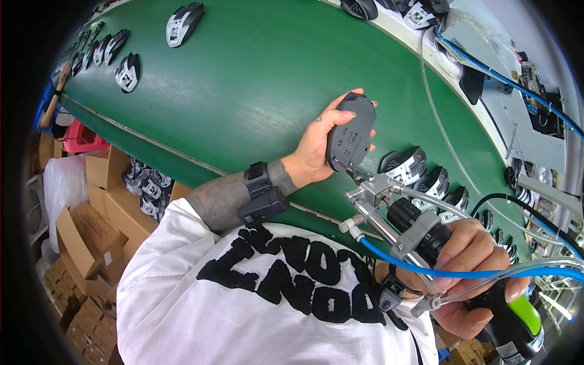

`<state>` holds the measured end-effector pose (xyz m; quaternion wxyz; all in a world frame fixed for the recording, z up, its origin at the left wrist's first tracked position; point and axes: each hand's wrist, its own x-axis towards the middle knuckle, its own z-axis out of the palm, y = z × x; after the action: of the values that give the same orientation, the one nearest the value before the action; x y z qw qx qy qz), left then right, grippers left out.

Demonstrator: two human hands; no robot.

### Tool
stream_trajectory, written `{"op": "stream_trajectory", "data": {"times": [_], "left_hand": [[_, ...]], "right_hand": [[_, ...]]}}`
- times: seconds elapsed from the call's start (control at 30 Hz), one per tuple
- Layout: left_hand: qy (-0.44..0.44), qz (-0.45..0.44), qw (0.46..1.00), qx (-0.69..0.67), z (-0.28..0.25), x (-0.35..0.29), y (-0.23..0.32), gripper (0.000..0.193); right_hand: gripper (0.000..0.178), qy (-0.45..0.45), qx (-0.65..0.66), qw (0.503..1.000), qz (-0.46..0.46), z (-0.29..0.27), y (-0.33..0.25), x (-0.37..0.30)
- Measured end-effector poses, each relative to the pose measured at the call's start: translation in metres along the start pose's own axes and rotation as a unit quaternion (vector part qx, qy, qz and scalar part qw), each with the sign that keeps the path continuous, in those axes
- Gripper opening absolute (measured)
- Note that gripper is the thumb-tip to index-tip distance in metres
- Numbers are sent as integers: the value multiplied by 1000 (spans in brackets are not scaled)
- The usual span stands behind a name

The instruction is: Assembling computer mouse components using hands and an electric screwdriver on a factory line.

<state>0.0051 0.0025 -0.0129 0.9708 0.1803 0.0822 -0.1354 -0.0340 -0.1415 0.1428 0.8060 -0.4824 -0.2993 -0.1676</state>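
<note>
My left hand (312, 143) is wrapped round a dark grey computer mouse (354, 129), with its underside facing up and the thumb lying across it. In my right hand (471, 258) is an electric screwdriver (420, 228) with a metal feed head, a black body and a green patch on its grip. The screwdriver's tip meets the near end of the mouse's underside, or hovers just over it; I cannot tell which. Just right of the mouse, several black and silver mice (406, 165) stand in a row on the green conveyor belt (243, 79).
A blue air hose (462, 274) and clear tubes run from the screwdriver to the right. More mice (185, 24) sit on the belt at the far left. Open cardboard boxes (115, 204) stand below the belt's left edge. Another person's arm (59, 91) shows at the far left.
</note>
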Motion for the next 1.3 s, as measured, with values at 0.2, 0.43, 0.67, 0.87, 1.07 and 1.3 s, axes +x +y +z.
{"op": "stream_trajectory", "data": {"times": [0.2,0.43,0.67,0.87,1.07,1.3], "left_hand": [[-15,3,1000,-12,3,-2,-1,49],[-16,-9,1000,-12,7,-2,1,50],[10,69,950,305,0,-2,-13,46],[37,389,505,770,-4,9,105,51],[378,417,41,825,-97,38,271,51],[74,196,360,909,-37,16,163,47]], "right_hand": [[31,-19,21,999,-21,-4,1,2],[31,-2,6,1000,-20,4,2,3],[31,-16,1,1000,-6,-6,-2,-7],[35,15,-9,999,-40,-60,-27,-15],[30,-12,-39,999,-33,-61,-36,-10],[36,14,-37,998,-39,-60,-33,-10]]}}
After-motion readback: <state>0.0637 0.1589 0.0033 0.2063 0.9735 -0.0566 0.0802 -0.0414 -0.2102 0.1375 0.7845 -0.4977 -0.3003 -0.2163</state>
